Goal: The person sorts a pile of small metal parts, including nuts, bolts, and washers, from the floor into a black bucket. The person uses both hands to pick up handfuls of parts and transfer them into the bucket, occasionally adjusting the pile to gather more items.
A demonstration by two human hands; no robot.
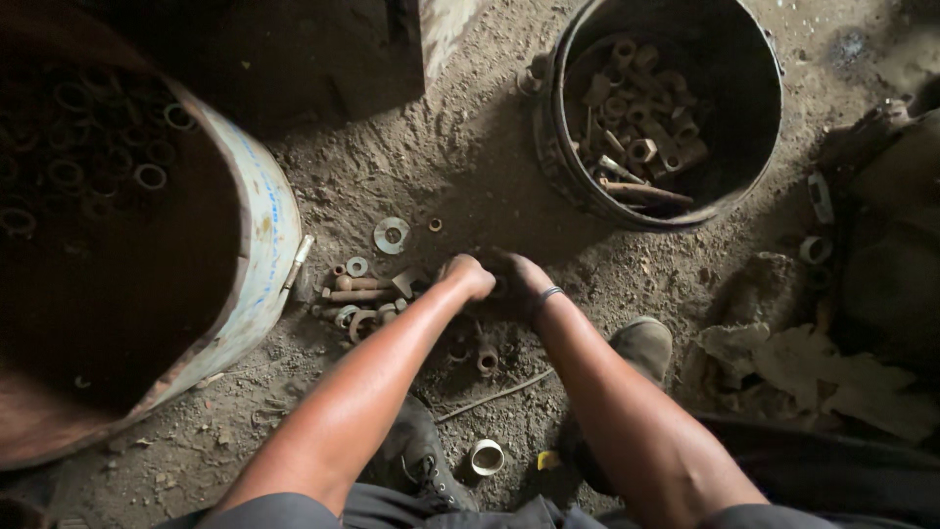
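Dirt floor (460, 167) meets both hands, left (468, 276) and right (521, 278), knuckles up, fingers curled shut, contents hidden.

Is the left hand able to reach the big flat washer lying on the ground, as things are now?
Probably yes. The large washer lies on open dirt just beyond the left hand, with nothing over it or between them. The small pile of rusty parts sits nearer, to the side.

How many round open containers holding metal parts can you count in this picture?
2. A dark bucket of rusty nuts and bolts stands top right, beyond the hands; a large pale drum holding rings fills the left side. Others may lie outside the view.
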